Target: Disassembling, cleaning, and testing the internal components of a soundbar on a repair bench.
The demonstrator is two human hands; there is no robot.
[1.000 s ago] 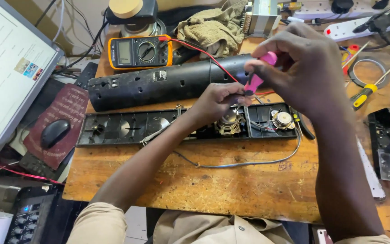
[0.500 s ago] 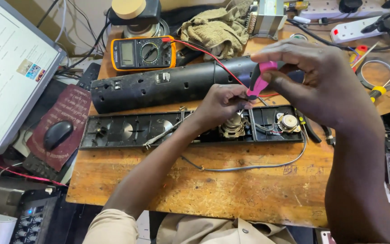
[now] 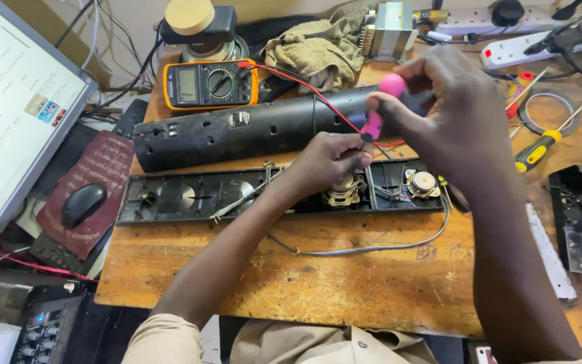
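The right hand pinches a pink-handled screwdriver by its knob end, above the open speaker chassis. Its long axis runs steeply down and slightly leftward, tip pointing toward the chassis. The left hand closes its fingertips around the tip end, seemingly to steady it just above the round speaker driver in the chassis. Behind the chassis lies the black tube cover, parallel to it, and farther back an orange multimeter whose red lead runs toward the hands. All rest on the desk.
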